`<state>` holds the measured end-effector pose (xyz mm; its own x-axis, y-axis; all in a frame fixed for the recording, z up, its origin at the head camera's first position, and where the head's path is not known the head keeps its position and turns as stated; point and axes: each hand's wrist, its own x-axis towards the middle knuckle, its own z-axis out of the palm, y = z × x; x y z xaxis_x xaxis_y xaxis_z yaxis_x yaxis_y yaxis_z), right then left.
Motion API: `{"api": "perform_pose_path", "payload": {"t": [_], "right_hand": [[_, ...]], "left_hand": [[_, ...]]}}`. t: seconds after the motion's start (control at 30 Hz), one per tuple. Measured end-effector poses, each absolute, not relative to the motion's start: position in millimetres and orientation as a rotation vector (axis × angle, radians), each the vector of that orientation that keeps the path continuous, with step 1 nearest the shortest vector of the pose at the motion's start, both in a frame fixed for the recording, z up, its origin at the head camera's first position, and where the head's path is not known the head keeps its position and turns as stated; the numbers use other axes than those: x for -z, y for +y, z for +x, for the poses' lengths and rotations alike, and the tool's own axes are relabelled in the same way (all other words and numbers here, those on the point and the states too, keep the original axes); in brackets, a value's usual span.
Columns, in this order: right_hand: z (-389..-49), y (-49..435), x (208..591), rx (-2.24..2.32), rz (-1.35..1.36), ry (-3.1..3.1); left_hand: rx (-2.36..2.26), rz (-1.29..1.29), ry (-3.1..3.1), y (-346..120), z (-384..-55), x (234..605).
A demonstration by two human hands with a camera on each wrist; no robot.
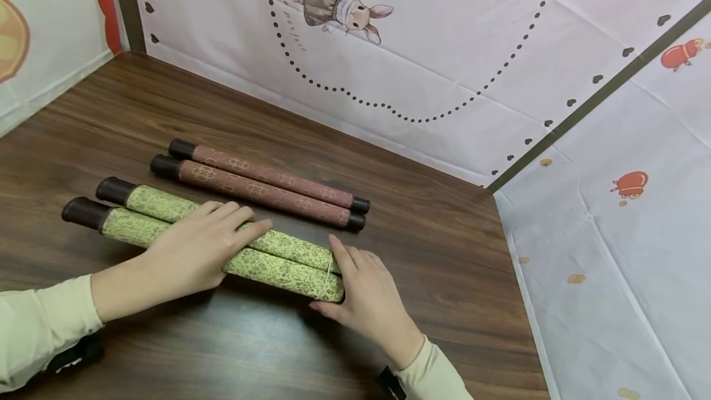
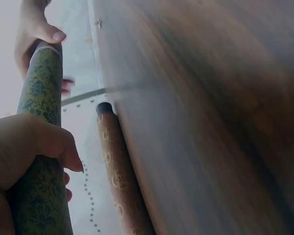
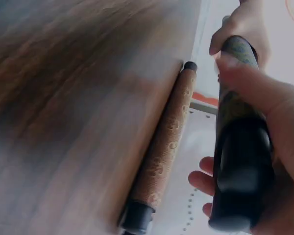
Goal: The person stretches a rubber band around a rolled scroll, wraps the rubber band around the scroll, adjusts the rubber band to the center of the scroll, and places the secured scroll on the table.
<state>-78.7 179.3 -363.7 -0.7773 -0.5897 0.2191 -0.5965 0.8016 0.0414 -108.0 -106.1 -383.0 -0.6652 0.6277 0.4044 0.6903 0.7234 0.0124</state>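
A green floral-patterned hanging scroll (image 1: 289, 256), rolled up from both ends into two parallel rolls, lies slanted before me. Two dark roller knobs (image 1: 86, 212) stick out at its left end. My left hand (image 1: 194, 252) grips it around the middle, thumb and fingers on opposite sides. At the right end, my right hand (image 1: 366, 289) wraps the scroll beside a thin white cord (image 1: 329, 271), covering the knobs there in the head view. One glossy black knob (image 3: 242, 181) shows close up in the right wrist view, by the right palm.
Just behind the green scroll, a reddish-brown scroll (image 1: 250, 189) with gold flower outlines and black knobs lies on the dark wood table (image 1: 444, 283). Printed white cloth walls (image 1: 422, 29) enclose the table at the back, left and right.
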Motion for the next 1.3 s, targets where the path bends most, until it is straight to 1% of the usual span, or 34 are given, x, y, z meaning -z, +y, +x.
{"api": "perform_pose_path", "payload": {"t": [0.2,0.4,0.53,0.87,1.17,1.3], "right_hand": [[-83.1,196.9,366.7,-0.183,0.915,-2.689],[-90.7,228.6,369.3,-0.227,0.916,-2.632],[-91.6,239.8,370.8,-0.239,0.905,-2.629],[-91.8,237.2,372.8,-0.176,0.906,-2.629],[-93.9,210.6,374.4,-0.136,1.01,-2.621],[-93.1,211.5,369.4,-0.167,0.964,-2.658]], "left_hand": [[0.273,-1.073,-2.514,-124.9,-116.2,384.0],[0.227,-1.009,-2.472,-165.4,-132.7,383.9],[0.215,-0.997,-2.434,-178.1,-136.7,383.7],[0.248,-0.966,-2.448,-174.8,-131.5,387.8],[0.228,-0.983,-2.445,-156.7,-124.3,385.8],[0.227,-0.947,-2.443,-157.7,-123.0,385.4]]}}
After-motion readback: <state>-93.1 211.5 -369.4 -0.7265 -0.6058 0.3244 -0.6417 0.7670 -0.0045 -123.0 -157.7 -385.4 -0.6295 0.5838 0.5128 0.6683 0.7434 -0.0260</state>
